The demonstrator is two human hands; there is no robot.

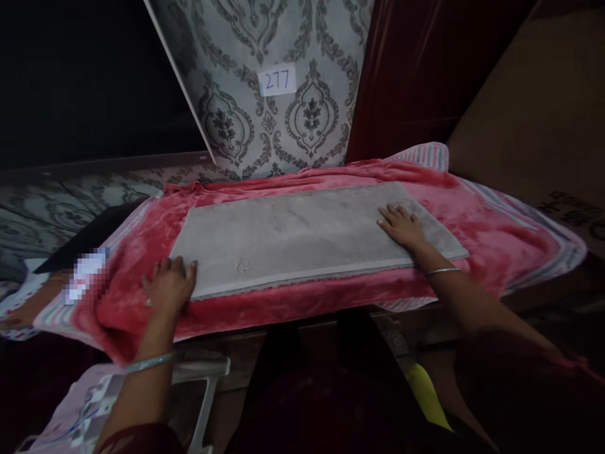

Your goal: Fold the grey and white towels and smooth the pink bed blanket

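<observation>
A folded grey cloth [302, 236] lies flat in a long rectangle on a pink fleece blanket [482, 221]. My left hand [169, 285] rests at the cloth's near left corner, fingers curled over its edge and onto the blanket. My right hand [401, 226] lies flat on the cloth's right part, fingers stretched out and slightly spread. Each wrist wears a thin bangle.
A damask-patterned panel [265, 82] with a label reading 277 leans behind the blanket. Dark red fabric [406, 69] hangs at the right, with a brown cardboard surface [543, 120] beyond it. A white plastic frame [208, 391] and a yellow object [428, 394] sit below the near edge.
</observation>
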